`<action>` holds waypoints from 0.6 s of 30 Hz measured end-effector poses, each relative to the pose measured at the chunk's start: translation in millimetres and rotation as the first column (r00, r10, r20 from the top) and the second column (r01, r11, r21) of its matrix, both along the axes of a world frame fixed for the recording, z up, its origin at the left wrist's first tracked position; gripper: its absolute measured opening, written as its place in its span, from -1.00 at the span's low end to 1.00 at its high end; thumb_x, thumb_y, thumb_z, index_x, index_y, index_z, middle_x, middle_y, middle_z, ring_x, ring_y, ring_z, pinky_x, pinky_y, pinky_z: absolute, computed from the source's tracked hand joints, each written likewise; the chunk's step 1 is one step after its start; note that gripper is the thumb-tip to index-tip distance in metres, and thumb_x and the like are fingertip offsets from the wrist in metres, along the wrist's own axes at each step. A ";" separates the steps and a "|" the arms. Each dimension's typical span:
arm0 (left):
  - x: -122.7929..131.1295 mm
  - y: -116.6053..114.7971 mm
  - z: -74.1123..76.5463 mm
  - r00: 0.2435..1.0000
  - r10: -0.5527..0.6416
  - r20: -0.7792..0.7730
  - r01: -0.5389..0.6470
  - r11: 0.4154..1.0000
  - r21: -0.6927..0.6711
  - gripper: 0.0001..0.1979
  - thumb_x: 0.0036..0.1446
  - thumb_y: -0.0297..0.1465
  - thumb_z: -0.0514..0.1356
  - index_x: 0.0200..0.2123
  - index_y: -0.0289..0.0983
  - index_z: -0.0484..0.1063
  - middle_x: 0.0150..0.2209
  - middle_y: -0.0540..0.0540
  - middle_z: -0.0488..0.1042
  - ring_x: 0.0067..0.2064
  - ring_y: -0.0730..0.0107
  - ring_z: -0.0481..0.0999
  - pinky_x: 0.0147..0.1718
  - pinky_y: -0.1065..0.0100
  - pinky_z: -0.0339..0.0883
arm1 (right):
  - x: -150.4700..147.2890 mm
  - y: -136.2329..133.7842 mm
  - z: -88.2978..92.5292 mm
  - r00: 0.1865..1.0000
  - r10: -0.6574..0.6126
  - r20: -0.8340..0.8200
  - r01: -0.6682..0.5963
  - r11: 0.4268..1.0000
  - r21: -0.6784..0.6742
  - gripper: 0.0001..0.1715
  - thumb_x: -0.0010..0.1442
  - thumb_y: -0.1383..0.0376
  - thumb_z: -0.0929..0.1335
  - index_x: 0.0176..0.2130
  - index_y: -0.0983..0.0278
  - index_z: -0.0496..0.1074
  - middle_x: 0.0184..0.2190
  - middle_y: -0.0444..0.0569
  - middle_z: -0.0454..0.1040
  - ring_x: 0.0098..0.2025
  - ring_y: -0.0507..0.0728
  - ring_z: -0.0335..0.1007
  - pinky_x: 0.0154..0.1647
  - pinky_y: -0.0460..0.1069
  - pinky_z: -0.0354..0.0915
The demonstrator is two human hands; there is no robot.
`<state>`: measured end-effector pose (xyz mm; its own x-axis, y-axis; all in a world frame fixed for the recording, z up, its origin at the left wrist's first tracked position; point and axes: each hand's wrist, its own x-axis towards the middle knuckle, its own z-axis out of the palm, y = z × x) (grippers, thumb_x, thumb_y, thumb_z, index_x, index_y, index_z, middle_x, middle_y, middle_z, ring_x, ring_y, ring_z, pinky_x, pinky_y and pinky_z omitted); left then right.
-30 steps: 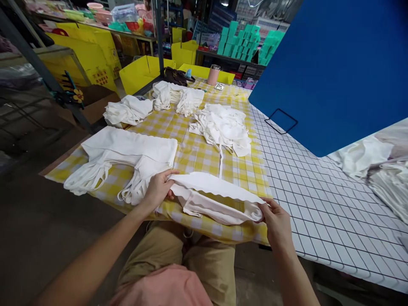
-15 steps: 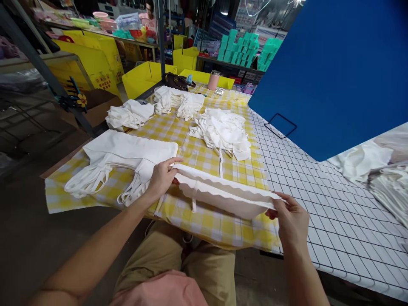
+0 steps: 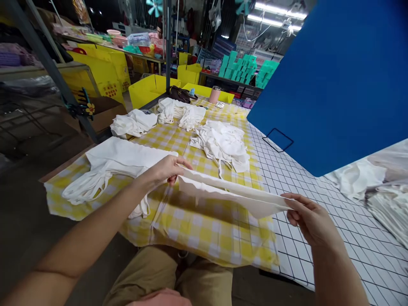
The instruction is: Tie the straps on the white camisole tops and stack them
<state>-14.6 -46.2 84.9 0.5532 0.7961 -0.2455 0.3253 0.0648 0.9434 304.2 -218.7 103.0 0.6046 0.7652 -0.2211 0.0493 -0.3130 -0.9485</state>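
A white strappy garment with a scalloped edge (image 3: 223, 191) is stretched between my two hands above the checked cloth. My left hand (image 3: 170, 168) pinches its left end, fingers closed. Its right end is held between the thumb and fingers of my right hand (image 3: 306, 212), out over the grid-patterned cover. Just left of my left hand lies a flat stack of white garments with straps (image 3: 127, 155), partly hidden by my forearm. Beyond the held piece sits a loose heap of white garments (image 3: 223, 142).
A yellow checked cloth (image 3: 204, 225) covers the table, with a white grid cover (image 3: 296, 238) to its right. Smaller white garment piles (image 3: 135, 122) lie farther back, near a pink cup (image 3: 214, 94). A large blue board (image 3: 344, 85) stands at right; yellow bins (image 3: 153, 89) stand behind.
The garment has been drawn tauter: my right hand has moved right, and the front layer now looks flatter. The view has tilted up slightly.
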 end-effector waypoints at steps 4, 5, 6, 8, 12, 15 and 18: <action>-1.4 3.6 -2.3 0.998 -0.027 0.061 0.035 0.989 -0.142 -0.56 -0.14 -0.55 0.03 -0.11 -0.41 0.40 -0.88 0.17 0.12 -0.81 0.55 0.16 -0.77 0.57 0.06 | 5.0 0.7 -1.6 0.995 0.071 -0.069 -0.076 0.994 -0.081 -0.58 -0.29 0.19 0.50 -0.37 0.31 0.45 -0.81 -0.27 0.15 -0.73 -0.09 0.02 -0.77 -0.17 0.05; 0.5 3.6 -6.0 1.000 -0.018 0.015 0.020 0.990 -0.136 -0.55 -0.14 -0.57 0.02 -0.10 -0.42 0.38 -0.88 0.17 0.12 -0.80 0.53 0.19 -0.76 0.56 0.07 | 5.1 2.5 -5.8 0.994 0.085 -0.064 -0.092 0.989 -0.114 -0.57 -0.29 0.19 0.50 -0.36 0.31 0.45 -0.81 -0.27 0.15 -0.74 -0.09 0.03 -0.77 -0.16 0.05; 2.6 3.1 -11.1 0.999 -0.002 -0.047 -0.003 0.993 -0.119 -0.54 -0.14 -0.58 0.02 -0.09 -0.43 0.37 -0.88 0.16 0.14 -0.79 0.50 0.23 -0.76 0.56 0.08 | 4.7 4.2 -11.5 0.994 0.099 -0.055 -0.106 0.984 -0.146 -0.55 -0.29 0.18 0.50 -0.36 0.32 0.44 -0.81 -0.26 0.16 -0.74 -0.08 0.04 -0.76 -0.16 0.05; 6.3 0.4 -23.8 0.987 0.043 -0.157 -0.055 0.996 -0.076 -0.54 -0.13 -0.59 0.01 -0.09 -0.45 0.36 -0.88 0.14 0.17 -0.77 0.46 0.29 -0.75 0.55 0.09 | 3.0 6.8 -24.5 0.993 0.114 -0.032 -0.118 0.975 -0.188 -0.54 -0.28 0.16 0.49 -0.35 0.35 0.43 -0.81 -0.25 0.18 -0.74 -0.05 0.09 -0.75 -0.14 0.08; 7.7 -4.8 -40.5 0.988 0.064 -0.139 -0.075 0.994 -0.079 -0.63 -0.07 -0.55 -0.02 -0.17 -0.41 0.41 -0.85 0.12 0.21 -0.72 0.44 0.39 -0.73 0.56 0.10 | -1.7 6.3 -39.5 0.998 0.056 -0.033 -0.060 0.990 -0.128 -0.55 -0.26 0.16 0.49 -0.36 0.37 0.43 -0.79 -0.21 0.24 -0.70 -0.01 0.20 -0.73 -0.14 0.13; 6.0 -5.2 -37.2 0.995 0.077 -0.067 -0.082 0.994 -0.076 -0.65 -0.05 -0.54 -0.04 -0.20 -0.40 0.41 -0.83 0.11 0.24 -0.69 0.44 0.41 -0.72 0.58 0.10 | -3.8 5.2 -36.7 0.995 -0.036 -0.095 0.031 0.998 -0.055 -0.57 -0.26 0.22 0.49 -0.34 0.36 0.44 -0.73 -0.16 0.33 -0.66 -0.01 0.25 -0.72 -0.15 0.20; 3.7 -7.6 -33.5 0.995 0.093 -0.043 -0.097 0.989 -0.113 -0.67 -0.04 -0.54 -0.05 -0.22 -0.39 0.40 -0.82 0.09 0.27 -0.69 0.42 0.43 -0.71 0.57 0.14 | -6.1 4.2 -36.7 0.978 -0.110 -0.175 0.110 0.994 -0.012 -0.66 -0.23 0.32 0.47 -0.34 0.32 0.45 -0.58 -0.10 0.45 -0.57 0.01 0.36 -0.66 -0.16 0.32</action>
